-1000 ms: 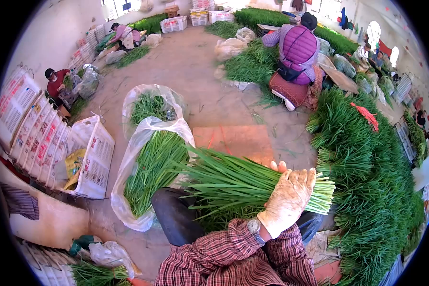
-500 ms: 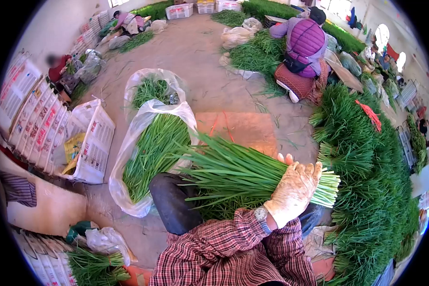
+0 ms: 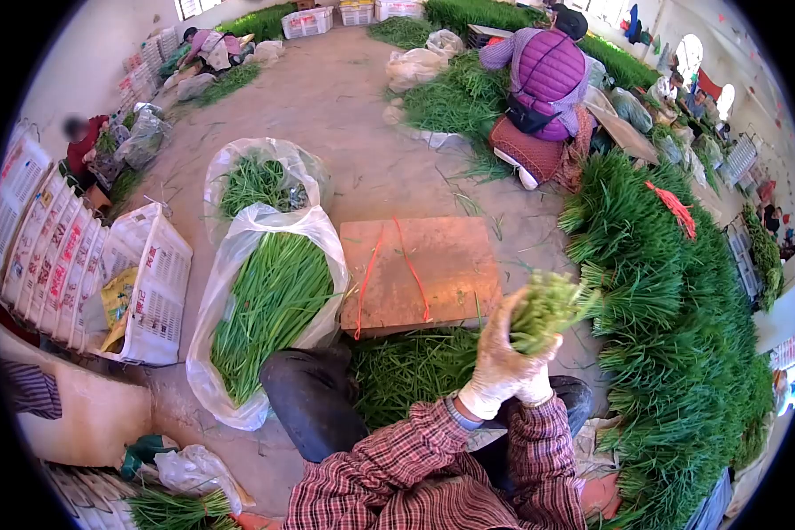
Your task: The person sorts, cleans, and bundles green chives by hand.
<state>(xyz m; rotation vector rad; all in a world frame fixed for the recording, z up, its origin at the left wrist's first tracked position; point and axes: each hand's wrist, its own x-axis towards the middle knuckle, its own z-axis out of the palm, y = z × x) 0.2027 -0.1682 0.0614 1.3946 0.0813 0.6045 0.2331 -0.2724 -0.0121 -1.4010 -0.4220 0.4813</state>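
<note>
Both my gloved hands are closed round a bundle of long green stalks (image 3: 548, 311), raised above my right knee, its pale cut ends turned up toward the camera. My left hand (image 3: 495, 358) wraps the bundle's left side. Lower and to the right, my right hand (image 3: 537, 380) grips it, partly hidden. A wooden board (image 3: 450, 274) lies in front of me with two red strings (image 3: 368, 278) across it. Loose greens (image 3: 406, 375) lie between my knees. Left of the board, an open plastic bag (image 3: 274, 309) holds more long greens.
White crates (image 3: 155, 291) stand at the left. A second bag of greens (image 3: 261, 185) is beyond the first. Upright green bundles (image 3: 680, 353) line my right side. A person in a purple vest (image 3: 552, 75) sits ahead; other people sit farther off.
The bundle has swung from lying sideways, leaves to the left, to cut ends up. My right hand shows more below it. The board and its red strings are uncovered.
</note>
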